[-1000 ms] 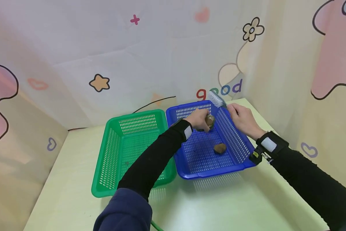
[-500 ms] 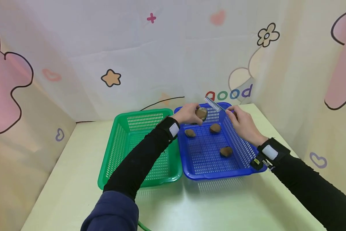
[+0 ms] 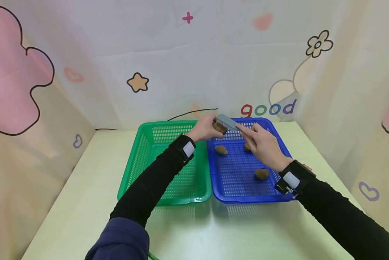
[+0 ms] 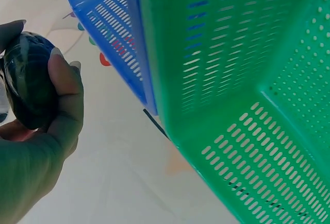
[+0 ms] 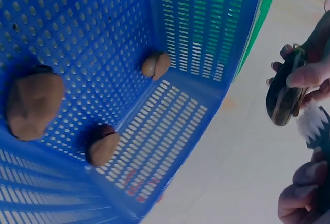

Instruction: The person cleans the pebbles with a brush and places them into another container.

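Brush [image 3: 226,121] gripped in our right hand [image 3: 262,146], we hold its bristles [image 5: 311,123] just beside the dark oval object [image 4: 31,82] our left hand [image 3: 203,129] pinches.

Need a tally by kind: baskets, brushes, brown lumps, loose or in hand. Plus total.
Baskets: 2 (green basket, blue basket)
Brush: 1, in the right hand
Lumps: 4 (held lump in the left hand; 3 loose lumps in the blue basket); stone or shell, can't tell
Total: 7 in view
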Available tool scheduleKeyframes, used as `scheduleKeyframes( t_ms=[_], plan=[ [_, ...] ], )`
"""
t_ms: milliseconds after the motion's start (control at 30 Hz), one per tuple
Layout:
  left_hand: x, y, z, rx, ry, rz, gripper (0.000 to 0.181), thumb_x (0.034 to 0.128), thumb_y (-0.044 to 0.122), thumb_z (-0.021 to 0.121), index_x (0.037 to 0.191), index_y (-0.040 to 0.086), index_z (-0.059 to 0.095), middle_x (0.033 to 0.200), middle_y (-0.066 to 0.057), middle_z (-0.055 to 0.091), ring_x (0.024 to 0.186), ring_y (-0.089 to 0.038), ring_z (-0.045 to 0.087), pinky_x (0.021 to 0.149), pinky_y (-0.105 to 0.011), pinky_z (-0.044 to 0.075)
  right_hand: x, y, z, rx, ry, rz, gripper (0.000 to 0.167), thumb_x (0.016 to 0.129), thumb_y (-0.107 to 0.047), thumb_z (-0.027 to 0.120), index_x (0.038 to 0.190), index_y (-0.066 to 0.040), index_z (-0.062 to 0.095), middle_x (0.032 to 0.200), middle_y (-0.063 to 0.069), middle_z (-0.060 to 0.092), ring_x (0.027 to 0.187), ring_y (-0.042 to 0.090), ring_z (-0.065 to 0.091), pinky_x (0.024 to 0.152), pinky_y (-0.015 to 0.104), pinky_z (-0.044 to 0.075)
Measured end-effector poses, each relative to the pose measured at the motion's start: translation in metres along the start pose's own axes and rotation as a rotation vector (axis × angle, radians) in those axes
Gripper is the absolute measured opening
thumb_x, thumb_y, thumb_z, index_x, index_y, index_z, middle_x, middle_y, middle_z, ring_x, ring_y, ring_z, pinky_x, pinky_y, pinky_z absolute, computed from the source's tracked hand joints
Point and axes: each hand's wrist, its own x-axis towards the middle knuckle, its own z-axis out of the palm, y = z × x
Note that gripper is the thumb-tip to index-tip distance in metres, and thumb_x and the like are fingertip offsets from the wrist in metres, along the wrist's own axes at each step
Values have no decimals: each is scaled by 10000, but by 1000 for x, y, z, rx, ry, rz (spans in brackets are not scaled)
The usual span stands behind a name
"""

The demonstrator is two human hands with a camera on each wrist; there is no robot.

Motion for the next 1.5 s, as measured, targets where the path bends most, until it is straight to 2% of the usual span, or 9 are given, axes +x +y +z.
scheduleKeyframes(
  t_ms=[167,333,567,733,867,1033,1200,1333,1500],
  plan=[
    [-7,-9,0,13,55,-1,372,804,165,748,1119,33,601,1029,-116,654,772,-177,570,598,-210,440,1,-11,6,-44,-26,-91,390,914,-104,647,1301,-138,621,714,34,379,535,98,289,468,204,240],
    [-12,-15,0,36,86,-6,379,808,188,742,1130,41,607,1048,-113,661,838,-198,590,656,-225,447,3,-17,10,-54,-12,-82,402,902,-95,659,1300,-144,623,697,33,365,533,100,271,467,206,226],
    [-22,-22,-6,-74,82,-59,453,823,174,740,1219,27,577,1051,-149,658,758,-235,661,587,-234,530,4,-24,15,-49,-8,-109,404,899,-99,664,1298,-150,625,674,21,350,523,90,251,454,203,214],
    [-27,-26,-8,-127,75,-66,433,823,176,739,1198,34,577,1058,-154,654,795,-267,679,620,-267,562,8,-30,19,-46,-5,-107,398,911,-109,653,1305,-151,618,673,32,361,525,97,258,457,206,217],
    [-32,-31,-10,-153,72,-86,476,825,169,749,1251,60,567,1054,-141,649,824,-297,691,641,-281,568,6,-34,20,-34,-2,-111,410,889,-87,674,1291,-152,630,671,22,362,528,90,262,451,202,222],
    [-37,-33,-11,-134,64,-55,461,821,178,743,1229,47,575,1073,-152,648,838,-318,693,620,-255,556,6,-36,23,-44,17,-129,402,896,-92,668,1291,-152,631,667,32,363,527,94,260,457,205,217],
    [-40,-36,-12,-114,70,-62,483,825,185,742,1255,55,564,1053,-137,641,781,-258,685,614,-244,553,5,-39,24,-36,39,-125,403,862,-71,701,1256,-140,657,650,26,358,512,94,259,442,204,219],
    [-41,-35,-14,-111,67,-40,469,819,171,732,1239,40,568,1050,-151,649,725,-245,683,604,-259,554,7,-41,26,-30,37,-121,389,884,-73,677,1266,-139,650,654,37,363,522,100,270,455,209,231],
    [-41,-36,-14,-86,78,-64,496,818,175,741,1260,43,557,1080,-140,635,737,-208,667,620,-240,543,5,-41,26,-22,52,-136,390,868,-67,694,1251,-131,660,640,26,354,513,92,255,442,212,213]
  ],
)
